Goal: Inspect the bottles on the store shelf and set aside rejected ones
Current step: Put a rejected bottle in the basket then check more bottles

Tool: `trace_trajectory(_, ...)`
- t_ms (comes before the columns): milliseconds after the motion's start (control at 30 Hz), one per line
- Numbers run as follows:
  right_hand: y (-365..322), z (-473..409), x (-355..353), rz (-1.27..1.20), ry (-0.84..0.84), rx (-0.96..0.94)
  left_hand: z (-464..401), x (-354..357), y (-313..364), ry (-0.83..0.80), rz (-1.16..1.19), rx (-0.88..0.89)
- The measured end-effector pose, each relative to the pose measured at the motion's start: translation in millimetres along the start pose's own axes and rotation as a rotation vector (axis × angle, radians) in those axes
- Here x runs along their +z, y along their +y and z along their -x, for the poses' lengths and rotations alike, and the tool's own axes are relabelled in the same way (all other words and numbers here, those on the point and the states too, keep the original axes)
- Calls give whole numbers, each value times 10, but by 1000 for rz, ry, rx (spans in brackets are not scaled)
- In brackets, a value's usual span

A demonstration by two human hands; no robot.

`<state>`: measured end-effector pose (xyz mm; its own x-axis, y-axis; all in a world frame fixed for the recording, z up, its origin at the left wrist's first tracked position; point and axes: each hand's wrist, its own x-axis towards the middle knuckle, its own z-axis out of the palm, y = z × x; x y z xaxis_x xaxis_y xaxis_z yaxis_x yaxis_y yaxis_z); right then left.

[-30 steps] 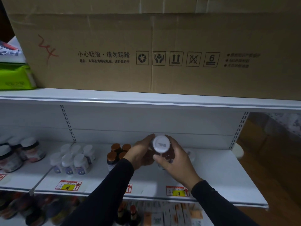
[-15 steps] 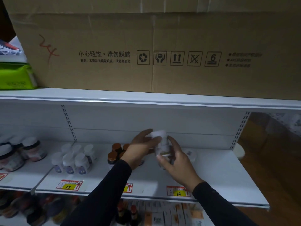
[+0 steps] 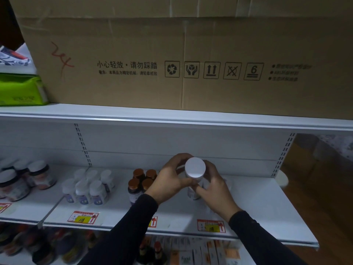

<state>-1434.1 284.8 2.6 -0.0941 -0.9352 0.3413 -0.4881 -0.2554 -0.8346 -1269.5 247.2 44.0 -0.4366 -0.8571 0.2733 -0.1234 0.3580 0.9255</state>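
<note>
Two hands, head view: your left hand [image 3: 170, 180] and right hand [image 3: 214, 188] are gripping one white-capped bottle [image 3: 194, 169] above the shelf [image 3: 257, 207], cap tilting toward you, likely for inspecting. Amber-capped bottles [image 3: 141, 180] are standing just left.

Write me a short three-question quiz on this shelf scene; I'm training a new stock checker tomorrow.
1. True or false: the white-capped plastic bottle is gripped by both the left hand and the right hand.
2. Which bottles stand nearest the left hand? A) the brown-capped dark bottles B) the white-capped small bottles
3. What large thing sits on the white metal shelf above?

Key: 1 true; 2 A; 3 the brown cardboard box.
</note>
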Motion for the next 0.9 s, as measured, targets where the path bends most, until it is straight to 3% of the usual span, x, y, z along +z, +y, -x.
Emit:
trace_trajectory(767, 107, -27, -174, 178, -71, -106, 10, 124, -8, 118, -98, -43)
trace_trajectory(900, 150, -30, -310, 298, -42, -144, 12, 171, -19, 167, -156, -41)
